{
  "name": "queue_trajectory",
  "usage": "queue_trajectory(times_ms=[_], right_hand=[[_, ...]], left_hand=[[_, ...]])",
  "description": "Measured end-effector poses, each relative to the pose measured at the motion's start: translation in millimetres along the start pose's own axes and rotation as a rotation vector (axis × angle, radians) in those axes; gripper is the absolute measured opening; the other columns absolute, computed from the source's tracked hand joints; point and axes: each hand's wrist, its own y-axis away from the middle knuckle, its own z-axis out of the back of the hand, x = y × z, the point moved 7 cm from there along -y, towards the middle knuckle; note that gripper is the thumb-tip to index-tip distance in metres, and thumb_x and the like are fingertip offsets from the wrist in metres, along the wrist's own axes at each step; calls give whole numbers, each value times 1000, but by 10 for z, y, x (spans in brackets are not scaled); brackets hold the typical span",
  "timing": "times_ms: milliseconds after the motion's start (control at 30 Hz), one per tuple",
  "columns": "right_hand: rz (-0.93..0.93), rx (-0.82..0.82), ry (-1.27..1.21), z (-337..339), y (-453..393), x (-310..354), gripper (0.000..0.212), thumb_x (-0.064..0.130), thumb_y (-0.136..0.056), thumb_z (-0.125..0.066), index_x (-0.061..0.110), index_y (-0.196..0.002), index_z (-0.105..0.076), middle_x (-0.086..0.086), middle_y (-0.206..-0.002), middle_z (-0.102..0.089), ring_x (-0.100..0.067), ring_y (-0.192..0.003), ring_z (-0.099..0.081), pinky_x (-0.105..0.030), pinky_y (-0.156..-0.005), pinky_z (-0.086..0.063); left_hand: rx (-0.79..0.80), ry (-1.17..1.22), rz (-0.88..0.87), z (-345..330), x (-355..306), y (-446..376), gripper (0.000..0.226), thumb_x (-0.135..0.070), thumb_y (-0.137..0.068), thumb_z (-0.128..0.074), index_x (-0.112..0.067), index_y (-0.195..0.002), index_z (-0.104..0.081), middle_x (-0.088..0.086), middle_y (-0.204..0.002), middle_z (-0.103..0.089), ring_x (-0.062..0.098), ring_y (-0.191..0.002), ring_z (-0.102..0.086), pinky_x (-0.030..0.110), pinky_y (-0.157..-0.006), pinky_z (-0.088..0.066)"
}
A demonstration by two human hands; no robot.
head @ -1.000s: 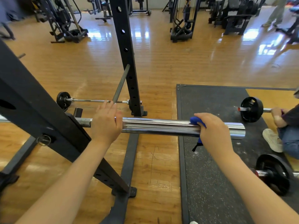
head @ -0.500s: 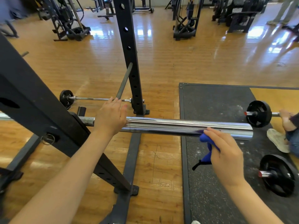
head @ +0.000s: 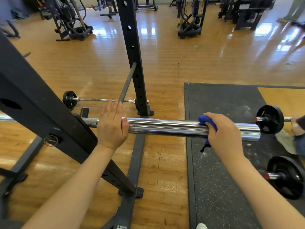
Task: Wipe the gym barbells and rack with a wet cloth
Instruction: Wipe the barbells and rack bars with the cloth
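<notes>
Nearest, the black steel rack upright (head: pixel 41 103) slants across the left. Past it, the left hand (head: pixel 112 124) rests flat on the polished chrome barbell sleeve (head: pixel 165 128), fingers straight and close together. The right hand (head: pixel 222 131) curls its fingers round a bunched blue wet cloth (head: pixel 206 122) on the sleeve's outer half. The sleeve may spin under the cloth, since a flat palm barely checks it. Beyond, a small plate-loaded barbell (head: pixel 99 100) lies on the wooden floor

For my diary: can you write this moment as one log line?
left hand: flat on bar | right hand: pressing blue cloth on bar | rack: holds bar
</notes>
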Motion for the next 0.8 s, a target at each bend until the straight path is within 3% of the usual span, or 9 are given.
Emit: queue_trajectory(times_ms=[167, 300, 367, 467, 567, 700, 800], right_hand=[[80, -119, 27, 0, 182, -2, 32, 9, -86, -44, -1, -104, -67, -13, -96, -69, -25, -90, -61, -24, -84, -43], [110, -178, 17, -6, 351, -4, 36, 4, -83, -40, -5, -107, -66, -18, -100, -67, -26, -99, -57, -31, -93, -41], [123, -178, 20, -5, 386, 32, 36, 3, -82, -40, -6, -105, -66, -19, -98, -67, -25, -97, -56, -32, -91, -42], [116, -137, 9, 26, 305, 88, 34, 6, -83, -42, -4, -103, -67, -16, -94, -68, -20, -92, -53, -24, -86, -39], [60, -88, -52, 100, 152, 86, 34, 13, -85, -42, -1, -104, -67, -11, -95, -68, -17, -89, -55, -15, -83, -35], [22, -78, -64, 115, -80, 88, 25, 4, -87, -54, 0, -108, -65, -12, -102, -67, -23, -93, -60, -27, -85, -41], [-24, 72, 16, -51, -121, 90, 27, -1, -84, -64, 1, -112, -65, -13, -103, -68, -32, -92, -64, -30, -80, -41]], left_hand=[[69, 7, -18, -24, -6, -72, 52, -24, -92, -32, 11, -125, -53, 27, -127, -55, 40, -123, -49, 53, -104, -38], [176, -6, -22, -20, -16, -157, 56, -31, -92, -30, 8, -121, -57, 24, -123, -59, 38, -120, -53, 43, -103, -34], [258, 26, -12, -8, -40, -239, 64, -39, -92, -23, 4, -122, -58, 20, -125, -60, 34, -125, -50, 41, -101, -39], [338, 58, 21, -10, -47, -303, 64, -41, -90, -19, -4, -125, -57, 13, -129, -58, 25, -131, -44, 39, -98, -40], [294, 95, 66, 11, -20, -297, 61, -39, -90, -22, -5, -127, -57, 13, -130, -58, 24, -131, -44, 39, -100, -39], [267, 120, 79, 2, 9, -279, 56, -35, -92, -26, -3, -120, -62, 15, -122, -63, 28, -126, -50, 41, -96, -42], [243, 124, 65, 19, -11, -273, 56, -36, -92, -26, -2, -109, -66, 15, -112, -67, 29, -120, -55, 42, -91, -45]])
